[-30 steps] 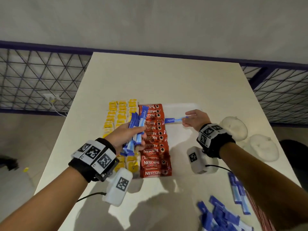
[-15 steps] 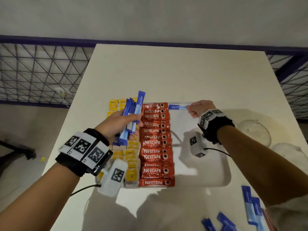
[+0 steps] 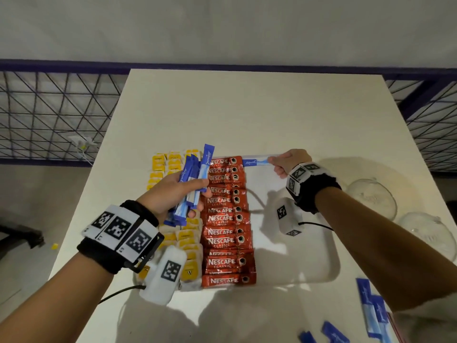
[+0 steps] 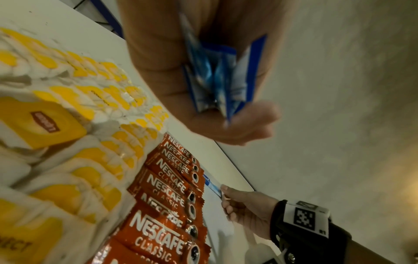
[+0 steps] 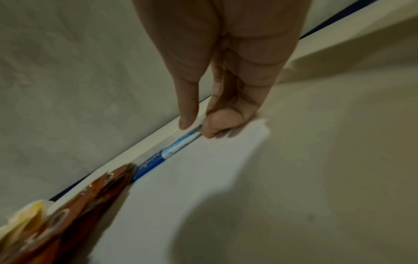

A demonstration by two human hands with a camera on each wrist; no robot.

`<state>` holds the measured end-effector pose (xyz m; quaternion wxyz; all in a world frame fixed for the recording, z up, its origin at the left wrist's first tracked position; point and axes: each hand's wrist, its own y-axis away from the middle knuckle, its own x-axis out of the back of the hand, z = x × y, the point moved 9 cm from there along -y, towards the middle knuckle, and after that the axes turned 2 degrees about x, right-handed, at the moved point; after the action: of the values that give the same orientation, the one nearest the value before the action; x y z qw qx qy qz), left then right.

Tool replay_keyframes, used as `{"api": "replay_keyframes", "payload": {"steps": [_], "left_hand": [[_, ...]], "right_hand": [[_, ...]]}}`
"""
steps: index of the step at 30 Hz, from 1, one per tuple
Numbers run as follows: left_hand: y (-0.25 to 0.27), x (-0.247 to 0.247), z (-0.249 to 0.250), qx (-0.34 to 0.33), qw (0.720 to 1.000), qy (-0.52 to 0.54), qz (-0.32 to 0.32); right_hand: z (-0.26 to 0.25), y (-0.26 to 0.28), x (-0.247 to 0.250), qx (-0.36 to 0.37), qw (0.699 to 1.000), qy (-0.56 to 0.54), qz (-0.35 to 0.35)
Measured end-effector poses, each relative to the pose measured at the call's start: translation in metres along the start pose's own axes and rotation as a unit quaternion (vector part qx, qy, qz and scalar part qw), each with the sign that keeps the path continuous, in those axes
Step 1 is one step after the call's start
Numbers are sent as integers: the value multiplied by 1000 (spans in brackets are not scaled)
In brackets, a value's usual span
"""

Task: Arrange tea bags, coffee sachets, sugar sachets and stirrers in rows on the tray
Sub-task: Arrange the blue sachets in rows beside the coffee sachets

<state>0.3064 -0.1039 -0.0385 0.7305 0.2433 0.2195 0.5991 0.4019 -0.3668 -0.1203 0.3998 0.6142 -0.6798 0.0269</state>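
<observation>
One sugar sachet (image 3: pixel 254 161) was pinched by the right hand (image 3: pixel 289 162) at the tray's (image 3: pixel 329 266) twelve o'clock edge, apparently starting a row; spare sachets (image 3: pixel 191 184) were gripped by the left hand (image 3: pixel 173 191).

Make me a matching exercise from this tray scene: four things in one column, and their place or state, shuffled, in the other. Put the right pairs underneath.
Things
1. single blue sugar sachet
2. bundle of blue sugar sachets
3. red coffee sachets
4. yellow tea bags

Places or states
A. gripped in the left hand, above the tray
B. laid in a row down the tray's middle
C. filling the tray's left side
D. pinched by the right hand at the tray's far edge

Pairs: 1-D, 2-A, 3-B, 4-C
</observation>
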Motion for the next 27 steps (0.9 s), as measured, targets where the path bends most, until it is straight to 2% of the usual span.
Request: {"api": "replay_keyframes", "payload": {"steps": [5, 7, 10, 12, 16, 19, 21, 24, 27], "left_hand": [[7, -3, -6, 10, 999, -36, -10], [11, -10, -10, 14, 998, -49, -27], [18, -22, -15, 19, 997, -59, -46], [23, -31, -17, 21, 997, -60, -52], [32, -48, -14, 5, 996, -57, -62], [34, -51, -7, -39, 994, -93, -35], [35, -47, -2, -57, 995, -77, -8], [35, -40, 4, -71, 996, -37, 26], [33, -44, 7, -82, 996, -15, 23]], "right_hand": [[-29, 41, -1, 30, 995, -83, -39], [-45, 69, -9, 50, 990, -84, -102], [-62, 110, -26, 69, 964, -158, -203], [-71, 132, -33, 94, 953, -163, -239], [-76, 157, -42, 122, 953, -130, -246], [-72, 163, -38, 95, 954, -187, -213], [-69, 164, -30, 75, 953, -224, -191], [-67, 170, -23, 85, 961, -167, -203], [-67, 178, -24, 111, 959, -106, -239]]}}
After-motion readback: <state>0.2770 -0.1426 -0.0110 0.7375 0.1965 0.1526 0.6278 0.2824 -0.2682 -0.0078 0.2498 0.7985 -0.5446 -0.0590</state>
